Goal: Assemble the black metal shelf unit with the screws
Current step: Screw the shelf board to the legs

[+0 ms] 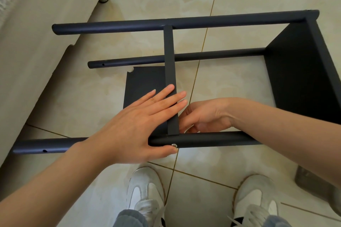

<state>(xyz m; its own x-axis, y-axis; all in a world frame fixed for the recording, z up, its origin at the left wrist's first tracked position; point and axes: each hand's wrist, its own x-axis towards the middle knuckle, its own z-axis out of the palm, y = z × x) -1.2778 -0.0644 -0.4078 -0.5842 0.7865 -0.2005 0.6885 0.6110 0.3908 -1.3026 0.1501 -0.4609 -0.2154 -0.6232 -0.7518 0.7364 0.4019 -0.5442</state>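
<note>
Fingers (162, 94) flat, the left hand (132, 127) is bracing the shelf panel (144, 83) at the near post (212, 139) for the screw (174, 145); right hand's (206, 116) grip unclear.

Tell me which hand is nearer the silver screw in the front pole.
Left. The left hand lies flat on the shelf panel, thumb touching the pole beside the screw; the right hand is curled behind the pole, apart from the screw.

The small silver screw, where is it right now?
Head view, low centre: the small silver screw sits in the nearest black metal tube, beside the thumb tip of the left hand.
</note>
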